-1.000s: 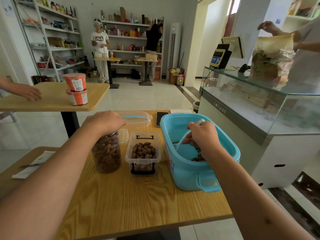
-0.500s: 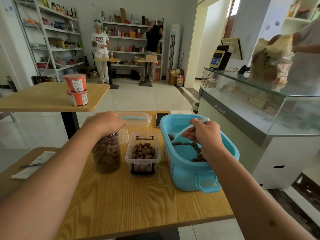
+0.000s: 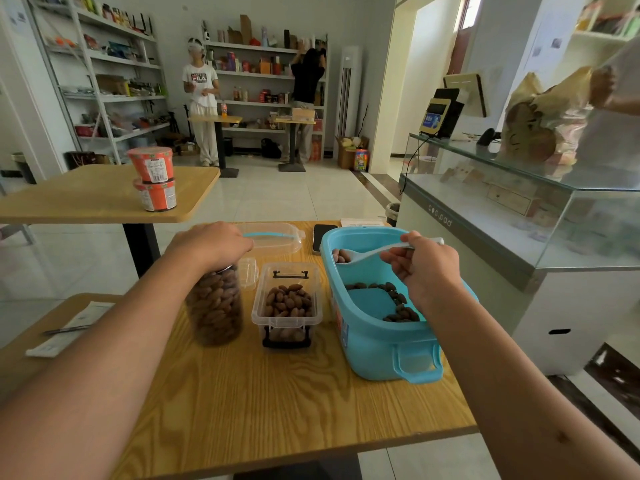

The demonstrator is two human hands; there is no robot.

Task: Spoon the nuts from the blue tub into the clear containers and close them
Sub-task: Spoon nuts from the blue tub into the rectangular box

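Right hand (image 3: 424,268) pinches spoon (image 3: 367,253), apparently holding nuts (image 3: 340,256).

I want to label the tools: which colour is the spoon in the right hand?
White, seen best in the head view: the spoon carries nuts above the blue tub.

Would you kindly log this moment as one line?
right hand: lifts white plastic spoon of nuts | left hand: atop tall clear jar | blue plastic tub: open
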